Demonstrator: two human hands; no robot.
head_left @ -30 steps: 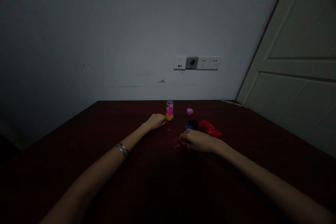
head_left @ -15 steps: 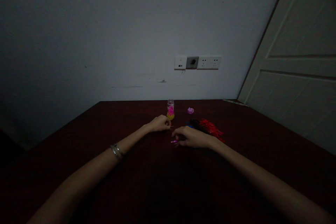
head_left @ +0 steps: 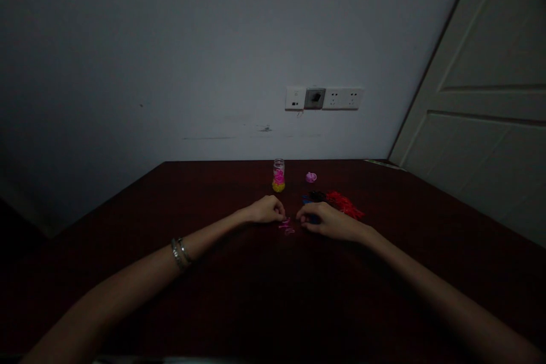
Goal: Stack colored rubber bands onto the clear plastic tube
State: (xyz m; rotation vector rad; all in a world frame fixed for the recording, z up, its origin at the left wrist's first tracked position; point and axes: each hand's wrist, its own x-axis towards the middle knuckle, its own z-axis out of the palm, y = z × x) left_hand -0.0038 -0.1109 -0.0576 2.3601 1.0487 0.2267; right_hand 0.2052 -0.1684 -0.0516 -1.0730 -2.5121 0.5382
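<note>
- Pink loose bands (head_left: 287, 226) on the dark red table (head_left: 256, 296), right between both sets of fingertips, nearer the viewer than the small jar (head_left: 278, 176).
- Left hand (head_left: 267, 210) curled, fingers bent inward with tips at the bands; whether anything is pinched, impossible to tell in the dim light.
- Right hand (head_left: 326, 220) palm down on the wood, fingers loosely bent toward the bands, nothing visibly gripped.
- Bracelets (head_left: 179, 252) on the left forearm.
- Heap of red, black and blue bands (head_left: 341, 205) just behind the right hand, right of the jar.
- Jar upright, open-topped, yellow layer under pink.
- Pink cap (head_left: 311, 177) just right of the jar, apart from it.
- Wall sockets (head_left: 324, 98) above the jar; white door (head_left: 482, 125) far right.
</note>
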